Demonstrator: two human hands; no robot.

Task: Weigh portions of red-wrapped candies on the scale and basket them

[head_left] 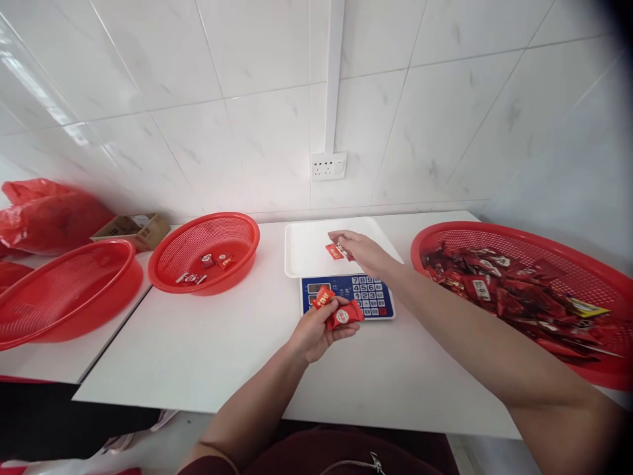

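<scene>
In front of the scale's blue keypad, my left hand (316, 333) is closed around red wrapped snack packets (345, 315), two of which show. My right hand (359, 249) reaches over the white weighing tray (301, 257), its fingers pinching a small dark red packet (342, 250). Another red packet (334, 251) shows right at those fingertips; whether it lies on the tray or is held, I cannot tell. Below the tray is the digital scale (389, 313), partly covered by my left hand and its packets.
At the right, a large red basket (445, 229) holds a heap of packets. A round red basket (250, 247) with several packets stands left of the scale. Farther left are another red basket (111, 290), a cardboard box (148, 231) and a red plastic bag (59, 218). A tiled wall (262, 145) rises behind.
</scene>
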